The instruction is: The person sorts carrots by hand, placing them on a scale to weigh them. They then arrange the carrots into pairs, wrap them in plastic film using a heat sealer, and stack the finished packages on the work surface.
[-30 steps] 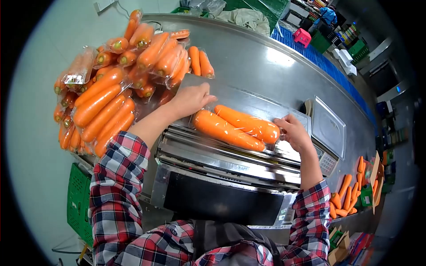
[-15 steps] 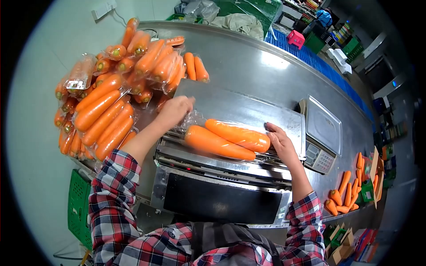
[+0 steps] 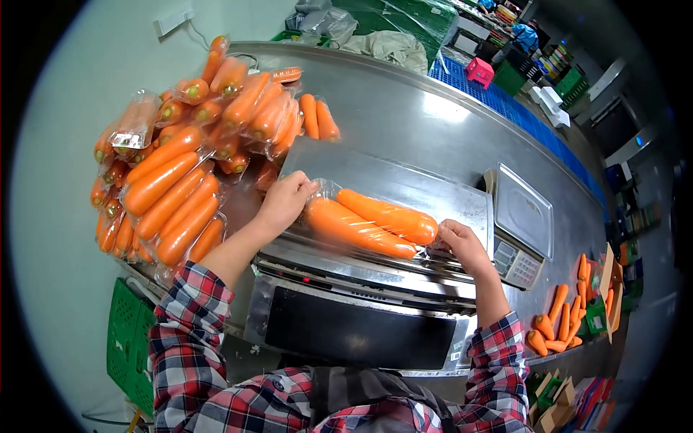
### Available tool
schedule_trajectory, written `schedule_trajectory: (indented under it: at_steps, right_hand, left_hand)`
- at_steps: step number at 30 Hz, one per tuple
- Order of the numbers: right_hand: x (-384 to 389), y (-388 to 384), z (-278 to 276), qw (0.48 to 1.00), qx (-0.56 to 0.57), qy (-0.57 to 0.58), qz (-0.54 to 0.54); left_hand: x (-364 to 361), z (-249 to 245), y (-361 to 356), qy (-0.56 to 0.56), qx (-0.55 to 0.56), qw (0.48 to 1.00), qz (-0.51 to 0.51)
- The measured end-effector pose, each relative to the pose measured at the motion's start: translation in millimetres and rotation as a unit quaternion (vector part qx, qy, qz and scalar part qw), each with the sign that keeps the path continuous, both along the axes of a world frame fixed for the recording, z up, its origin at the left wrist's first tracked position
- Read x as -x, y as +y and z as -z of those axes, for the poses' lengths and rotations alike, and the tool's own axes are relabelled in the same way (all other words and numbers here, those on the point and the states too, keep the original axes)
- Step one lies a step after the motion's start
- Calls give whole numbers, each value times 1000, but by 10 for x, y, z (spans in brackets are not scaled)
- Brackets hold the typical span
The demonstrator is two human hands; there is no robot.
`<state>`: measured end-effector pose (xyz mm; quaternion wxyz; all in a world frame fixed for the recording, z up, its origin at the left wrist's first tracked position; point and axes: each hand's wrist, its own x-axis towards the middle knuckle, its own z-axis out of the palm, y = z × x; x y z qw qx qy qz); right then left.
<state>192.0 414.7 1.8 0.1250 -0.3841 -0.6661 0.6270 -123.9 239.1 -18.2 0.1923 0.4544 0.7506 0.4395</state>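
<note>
Two large carrots (image 3: pixel 368 229) lie side by side in clear plastic wrap over the top of a metal machine with a black front panel (image 3: pixel 359 326). My left hand (image 3: pixel 285 200) pinches the gathered wrap at their left end. At the right end, my right hand (image 3: pixel 465 247) has its fingers closed on the wrap's other edge. The wrap stretches between both hands, around the carrots. Left of my left hand is a big pile of wrapped carrots (image 3: pixel 173 189).
A scale (image 3: pixel 521 216) stands right of the machine. Loose carrots (image 3: pixel 559 325) lie beside a cardboard box (image 3: pixel 613 289) at far right. Two carrots (image 3: pixel 317 117) rest on the metal table (image 3: pixel 404 101). A green crate (image 3: pixel 130 339) is at lower left.
My right hand has closed from spread fingers onto the wrap at the carrots' right end. My left hand has come lower and now pinches the left end.
</note>
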Motion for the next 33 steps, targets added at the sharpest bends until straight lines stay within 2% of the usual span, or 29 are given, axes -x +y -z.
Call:
schedule_trajectory:
  at_steps: [3,5,6,9,12,14,16,18,19,20,22,23,24,26,27,28,30,31,32,33]
  right_hand:
    - [83,-104,-127,997,-64,-16,51]
    - [130,-163,-219,988,-127,-51,73]
    - [151,-273,-322,987,-123,-67,83]
    - [23,-585,-482,981,-141,-127,39]
    - [-238,-876,-737,973,-92,-207,-38]
    - [-418,-1110,-728,969,-40,-233,-74]
    - [-564,-1307,-497,963,-45,-248,-96]
    - [-650,-1435,-146,948,-152,-256,-113]
    - [-692,-1484,24,931,-276,-223,-87]
    - [-702,-1543,75,942,-269,-196,-33]
    - [-742,-1649,122,931,-299,-210,20]
    - [-811,-1685,263,925,-335,-181,21]
    - [-857,-1732,425,916,-379,-126,29]
    - [-847,-1798,559,923,-372,-94,25]
    - [-809,-1805,576,932,-348,-97,37]
    - [-753,-1799,601,944,-311,-92,61]
    - [-538,-1853,521,966,-247,6,72]
    - [-550,-1918,308,980,-200,21,0]
    - [-623,-1812,97,936,-350,39,-26]
    - [-647,-1582,-16,933,-333,115,73]
  left_hand:
    - [-137,-34,80,-20,-78,995,-52]
    - [-160,6,40,-48,-83,994,-56]
    - [-163,26,-7,-61,-85,993,-59]
    - [-236,-68,-387,-89,25,995,-36]
    - [-511,-403,-831,-222,151,961,-56]
    - [-617,-507,-1203,-283,211,936,-10]
    - [-760,-396,-1484,-256,278,926,-6]
    - [-898,-47,-1721,-336,233,910,-65]
    - [-984,53,-1826,-347,203,912,-76]
    - [-1071,134,-1933,-359,173,913,-85]
    - [-1263,333,-2231,-457,81,872,-154]
    - [-1338,384,-2364,-502,36,844,-188]
    - [-1409,370,-2460,-539,51,814,-209]
    - [-1539,313,-2616,-608,75,750,-250]
    - [-1503,306,-2751,-688,100,699,-167]
    - [-1507,325,-2787,-696,133,693,-137]
    - [-1516,319,-2809,-705,195,678,-73]
    - [-1430,377,-2873,-705,184,685,-30]
    - [-1300,414,-2939,-680,159,714,45]
    - [-1300,250,-2886,-676,124,723,76]
